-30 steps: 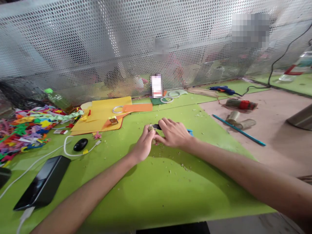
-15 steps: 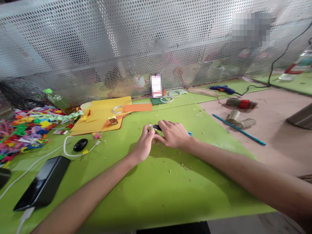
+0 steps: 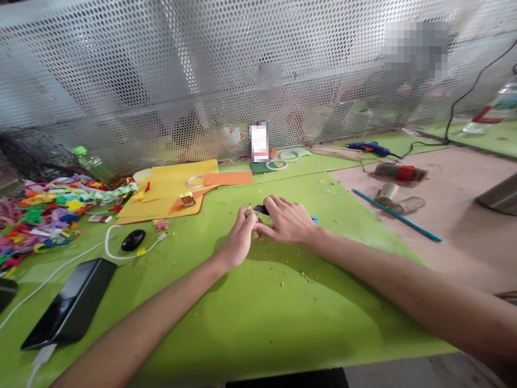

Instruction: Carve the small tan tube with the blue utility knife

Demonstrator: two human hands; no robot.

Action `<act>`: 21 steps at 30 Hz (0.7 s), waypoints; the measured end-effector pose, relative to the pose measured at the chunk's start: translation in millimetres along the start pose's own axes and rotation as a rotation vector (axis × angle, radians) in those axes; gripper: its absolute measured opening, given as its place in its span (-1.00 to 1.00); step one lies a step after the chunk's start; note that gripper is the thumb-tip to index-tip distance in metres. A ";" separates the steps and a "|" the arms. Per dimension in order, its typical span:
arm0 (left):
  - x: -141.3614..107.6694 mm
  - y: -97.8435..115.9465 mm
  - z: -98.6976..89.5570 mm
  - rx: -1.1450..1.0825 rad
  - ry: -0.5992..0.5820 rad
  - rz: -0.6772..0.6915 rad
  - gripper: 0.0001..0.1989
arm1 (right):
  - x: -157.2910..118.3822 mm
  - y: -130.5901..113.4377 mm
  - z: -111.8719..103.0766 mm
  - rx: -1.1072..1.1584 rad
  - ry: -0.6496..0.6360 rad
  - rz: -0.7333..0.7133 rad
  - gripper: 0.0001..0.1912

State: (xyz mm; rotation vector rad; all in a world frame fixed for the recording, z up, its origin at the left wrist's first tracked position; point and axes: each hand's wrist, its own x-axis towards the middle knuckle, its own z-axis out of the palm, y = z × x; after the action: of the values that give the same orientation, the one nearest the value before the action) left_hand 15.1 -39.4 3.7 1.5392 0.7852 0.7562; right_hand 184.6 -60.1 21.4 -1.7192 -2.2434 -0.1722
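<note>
Left hand (image 3: 239, 240) pinching small tan piece (image 3: 250, 213) — right hand (image 3: 290, 222) gripping cutter (image 3: 261, 209).

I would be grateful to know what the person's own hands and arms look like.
The left hand and right hand are ungloved, with no rings visible. The left forearm and right forearm are bare; no watch, bracelet or clear sleeve shows.

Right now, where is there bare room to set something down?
Nearly bare: green tabletop between its front edge and scattered pale shavings; pinkish surface between the long teal stick and large grey-brown cylinder. Crowded: the left, with multicoloured craft scraps.
</note>
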 end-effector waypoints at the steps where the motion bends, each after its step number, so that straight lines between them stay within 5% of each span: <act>1: -0.1 0.4 0.2 -0.001 0.001 -0.001 -0.77 | -0.1 -0.1 0.0 -0.004 0.001 -0.006 -0.32; 21: -3.0 4.5 1.9 0.044 0.016 0.004 -0.74 | -1.4 -3.3 -2.0 -0.075 0.002 -0.006 -0.32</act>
State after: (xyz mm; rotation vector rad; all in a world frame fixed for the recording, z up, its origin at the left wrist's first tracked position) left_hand 15.3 -43.3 8.0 1.5761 0.8155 0.7601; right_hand 182.2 -62.9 23.1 -1.7486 -2.2682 -0.2629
